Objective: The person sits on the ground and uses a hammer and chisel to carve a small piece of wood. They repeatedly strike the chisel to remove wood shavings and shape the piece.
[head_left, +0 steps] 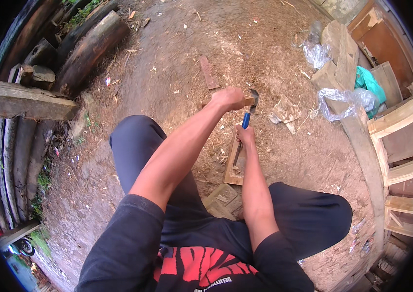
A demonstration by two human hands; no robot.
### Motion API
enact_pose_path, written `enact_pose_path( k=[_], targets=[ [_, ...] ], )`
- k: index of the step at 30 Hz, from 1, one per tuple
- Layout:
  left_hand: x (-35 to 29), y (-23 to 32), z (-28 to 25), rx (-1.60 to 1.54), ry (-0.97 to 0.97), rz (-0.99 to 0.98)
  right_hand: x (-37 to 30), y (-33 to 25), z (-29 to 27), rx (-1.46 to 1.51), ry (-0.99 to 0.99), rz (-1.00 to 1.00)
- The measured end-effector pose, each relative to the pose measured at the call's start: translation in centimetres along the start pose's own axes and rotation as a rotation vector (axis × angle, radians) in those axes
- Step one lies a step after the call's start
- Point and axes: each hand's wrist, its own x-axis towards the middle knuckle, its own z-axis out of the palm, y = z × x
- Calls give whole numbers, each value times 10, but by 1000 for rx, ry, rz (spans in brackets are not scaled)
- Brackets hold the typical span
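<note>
My left hand is closed around the wooden handle of a hammer. The dark metal hammer head is just above the top end of a chisel with a blue handle; whether they touch I cannot tell. My right hand grips the chisel below that top end. The chisel's metal blade slants down over a light wooden board, its tip near wood chips. The board lies on the ground between my bent legs, partly hidden by my right forearm.
Wood blocks lie close to my lap. A reddish wood strip and a crumpled scrap are on the dirt ahead. Logs are stacked left. Plastic bags, planks and a wooden frame line the right.
</note>
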Motion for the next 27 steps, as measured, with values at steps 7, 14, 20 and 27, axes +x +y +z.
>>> enact_pose_path(
  k=[7, 14, 20, 27],
  targets=[
    [7, -10, 20, -68, 27, -36, -6, 5, -8, 115, -41, -77],
    [7, -21, 48, -258, 158, -109, -35, 1, -6, 85, -38, -327],
    [-21, -34, 58, -204, 96, -71, -74, -8, 3, 46, 23, -380],
    [-61, -43, 77, -3, -30, -59, -99, -15, -5, 120, 7, -345]
  ],
)
